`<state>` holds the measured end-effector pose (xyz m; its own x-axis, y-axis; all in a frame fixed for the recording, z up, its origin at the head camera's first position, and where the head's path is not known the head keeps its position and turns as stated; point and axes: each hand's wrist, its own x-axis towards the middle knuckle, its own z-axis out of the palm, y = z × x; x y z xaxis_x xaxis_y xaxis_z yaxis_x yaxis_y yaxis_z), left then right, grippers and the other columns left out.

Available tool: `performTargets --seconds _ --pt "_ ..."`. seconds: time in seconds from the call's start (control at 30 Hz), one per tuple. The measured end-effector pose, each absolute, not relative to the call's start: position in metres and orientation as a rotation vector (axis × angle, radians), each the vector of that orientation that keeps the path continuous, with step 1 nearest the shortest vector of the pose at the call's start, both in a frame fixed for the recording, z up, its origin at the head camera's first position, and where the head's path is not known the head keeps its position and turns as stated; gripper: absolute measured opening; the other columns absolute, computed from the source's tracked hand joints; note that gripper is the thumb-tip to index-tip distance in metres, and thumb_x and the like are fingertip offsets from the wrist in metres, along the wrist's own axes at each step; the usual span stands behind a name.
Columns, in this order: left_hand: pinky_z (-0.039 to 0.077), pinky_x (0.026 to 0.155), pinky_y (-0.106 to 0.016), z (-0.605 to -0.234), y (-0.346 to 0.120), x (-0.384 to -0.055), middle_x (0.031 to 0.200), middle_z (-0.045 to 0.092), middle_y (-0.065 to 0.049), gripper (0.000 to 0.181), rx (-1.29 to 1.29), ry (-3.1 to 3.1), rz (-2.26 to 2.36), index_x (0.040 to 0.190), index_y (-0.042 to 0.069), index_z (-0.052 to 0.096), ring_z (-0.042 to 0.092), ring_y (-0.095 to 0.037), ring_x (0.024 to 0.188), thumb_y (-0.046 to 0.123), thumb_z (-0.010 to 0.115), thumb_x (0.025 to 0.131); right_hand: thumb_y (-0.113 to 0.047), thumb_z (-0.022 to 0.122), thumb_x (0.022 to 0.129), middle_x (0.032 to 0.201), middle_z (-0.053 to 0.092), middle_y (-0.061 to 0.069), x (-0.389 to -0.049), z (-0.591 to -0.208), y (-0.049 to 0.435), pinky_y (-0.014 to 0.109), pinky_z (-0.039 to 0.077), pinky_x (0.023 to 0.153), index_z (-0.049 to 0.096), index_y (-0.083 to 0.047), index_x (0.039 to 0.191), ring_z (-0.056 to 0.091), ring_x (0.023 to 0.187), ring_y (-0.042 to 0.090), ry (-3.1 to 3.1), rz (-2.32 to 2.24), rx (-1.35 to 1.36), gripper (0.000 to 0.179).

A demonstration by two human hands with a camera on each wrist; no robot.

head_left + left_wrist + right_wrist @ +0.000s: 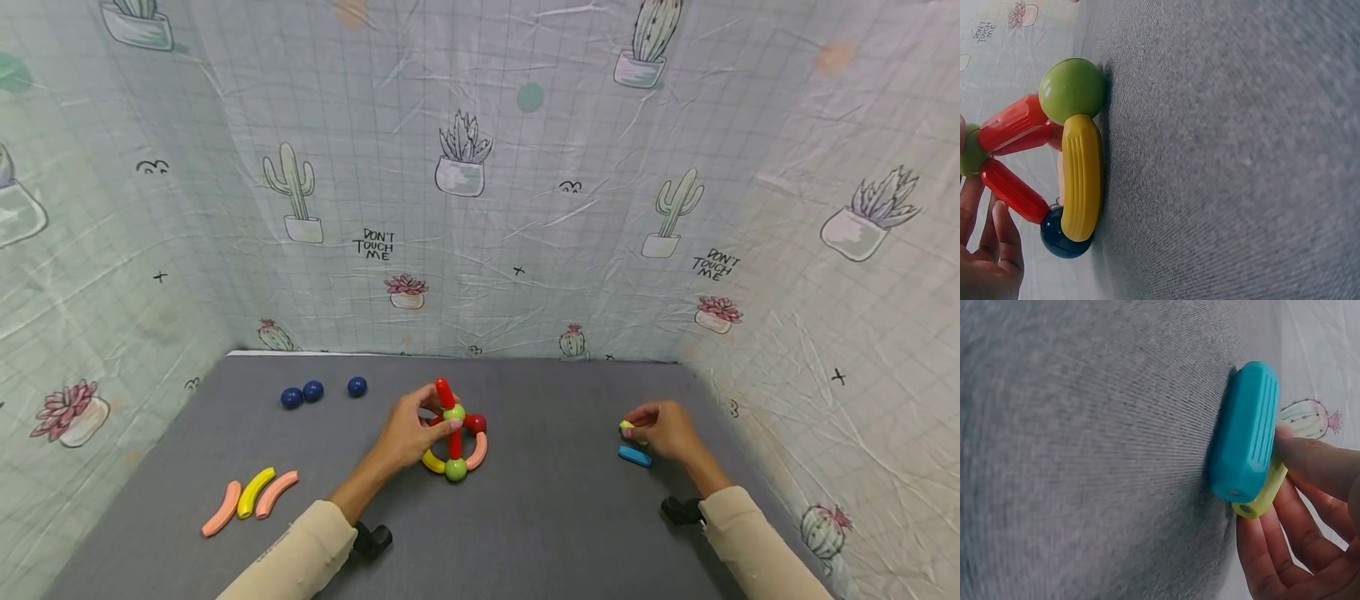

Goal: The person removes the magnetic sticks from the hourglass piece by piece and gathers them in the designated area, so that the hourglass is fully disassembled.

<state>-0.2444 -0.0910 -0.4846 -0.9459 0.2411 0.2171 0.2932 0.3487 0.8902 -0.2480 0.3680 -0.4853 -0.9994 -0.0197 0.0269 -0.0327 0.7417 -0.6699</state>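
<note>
On the grey fabric bench (555, 508), the left hand (408, 432) pinched the upper glossy green ball (454, 412) of a red-barred plastic model (455, 446), probably for steadiness; the right hand (665, 429) pinched a yellow-green plastic bar (1262, 499) beside a ridged blue plastic bar (1246, 431).

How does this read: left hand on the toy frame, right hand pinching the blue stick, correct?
Not the blue stick: the right wrist view shows the right hand pinching the yellow-green stick. The left hand is on the toy frame.
</note>
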Motion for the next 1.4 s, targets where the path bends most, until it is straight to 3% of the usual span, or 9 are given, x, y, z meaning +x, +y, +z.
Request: performTargets --seconds 0.27,0.43,0.6,0.8,0.97,1.17,1.4 --pt "0.050 0.079 -0.030 -0.487 -0.085 -0.244 0.104 0.074 -0.002 0.030 -0.501 -2.539 -1.694 0.117 0.019 0.074 0.066 -0.022 0.104 0.024 0.087 0.090 -0.017 0.085 0.092 0.104 0.080 0.011 -0.250 -0.474 0.338 0.039 0.057 0.076 0.078 -0.007 0.115 0.072 0.087 0.020 -2.855 0.926 0.105 0.026" --pt "0.050 0.078 -0.028 -0.488 -0.082 -0.245 0.103 0.074 -0.002 0.031 -0.484 -2.533 -1.694 0.118 0.019 0.074 0.065 -0.021 0.103 0.023 0.087 0.090 -0.016 0.085 0.091 0.112 0.080 0.014 -0.255 -0.456 0.288 0.034 0.061 0.079 0.078 -0.011 0.115 0.075 0.093 0.021 -2.753 1.097 0.261 0.025" --pt "0.050 0.078 -0.027 -0.489 -0.081 -0.244 0.103 0.073 0.000 0.032 -0.454 -2.541 -1.680 0.118 0.021 0.074 0.065 -0.020 0.104 0.023 0.087 0.090 -0.021 0.087 0.090 0.111 0.080 0.006 -0.256 -0.441 0.230 0.028 0.059 0.081 0.078 -0.017 0.115 0.074 0.093 0.015 -2.684 1.270 0.462 0.026" --pt "0.051 0.077 -0.027 -0.487 -0.080 -0.242 0.102 0.075 0.000 0.031 -0.454 -2.534 -1.667 0.117 0.020 0.074 0.067 -0.023 0.104 0.026 0.088 0.089 -0.024 0.086 0.091 0.111 0.078 -0.002 -0.256 -0.427 0.166 0.034 0.061 0.089 0.078 -0.021 0.119 0.073 0.097 0.013 -2.644 1.391 0.670 0.029" --pt "0.052 0.073 -0.025 -0.489 -0.080 -0.243 0.103 0.076 -0.002 0.032 -0.469 -2.510 -1.686 0.117 0.019 0.074 0.068 -0.029 0.104 0.028 0.088 0.089 -0.024 0.085 0.093 0.116 0.078 0.002 -0.257 -0.422 0.127 0.041 0.060 0.093 0.078 -0.020 0.122 0.072 0.102 0.016 -2.627 1.414 0.749 0.030" --pt "0.053 0.070 -0.024 -0.490 -0.081 -0.244 0.105 0.076 -0.004 0.035 -0.494 -2.500 -1.682 0.120 0.021 0.073 0.069 -0.030 0.103 0.029 0.088 0.089 -0.022 0.081 0.096 0.112 0.079 -0.005 -0.260 -0.422 0.107 0.035 0.061 0.087 0.079 -0.024 0.121 0.073 0.099 0.018 -2.612 1.412 0.802 0.025" --pt "0.054 0.075 -0.026 -0.489 -0.081 -0.243 0.106 0.075 -0.001 0.031 -0.491 -2.510 -1.653 0.116 0.021 0.074 0.068 -0.025 0.104 0.029 0.088 0.089 -0.018 0.078 0.098 0.107 0.080 0.001 -0.261 -0.424 0.109 0.032 0.061 0.081 0.078 -0.020 0.118 0.074 0.090 0.017 -2.586 1.548 0.811 0.020"
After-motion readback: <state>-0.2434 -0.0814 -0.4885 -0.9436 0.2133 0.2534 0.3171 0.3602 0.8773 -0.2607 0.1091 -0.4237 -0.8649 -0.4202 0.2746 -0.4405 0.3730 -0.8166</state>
